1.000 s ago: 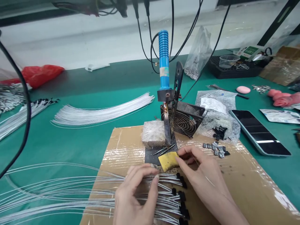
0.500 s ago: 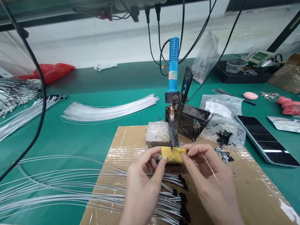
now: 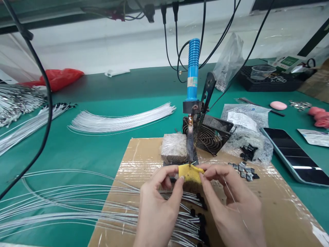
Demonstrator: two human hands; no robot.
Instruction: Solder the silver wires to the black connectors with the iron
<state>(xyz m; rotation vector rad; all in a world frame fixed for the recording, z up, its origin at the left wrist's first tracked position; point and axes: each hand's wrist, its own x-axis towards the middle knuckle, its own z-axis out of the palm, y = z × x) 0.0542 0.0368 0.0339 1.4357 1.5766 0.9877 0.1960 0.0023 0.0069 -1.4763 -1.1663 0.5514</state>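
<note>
A small yellow sponge (image 3: pixel 190 174) is stretched between my two hands, its upper edge dipping in the middle at the tip of an upright soldering iron (image 3: pixel 193 73). My left hand (image 3: pixel 160 202) pinches the sponge's left end between thumb and fingers. The right end is pinched by my right hand (image 3: pixel 232 202), where a thin wire (image 3: pixel 234 199) also runs out over the fingers. Holding the blue-handled iron tip-down is a black stand (image 3: pixel 207 91). Below the sponge, white cables with black connectors (image 3: pixel 202 226) lie on a cardboard sheet (image 3: pixel 269 206), partly hidden by my left hand.
Behind the sponge stand a greyish block (image 3: pixel 174 147) and a black fan (image 3: pixel 209 133). Small metal-and-black pieces (image 3: pixel 245 171), a plastic bag (image 3: pixel 246 125) and a phone (image 3: pixel 293 154) lie on the right. A bundle of white wires (image 3: pixel 123 120) rests at the back left.
The sponge has bent at the iron's tip, its top edge now sagging in the middle. Both hands keep their pinch, slightly lower. The view has shifted a little.
</note>
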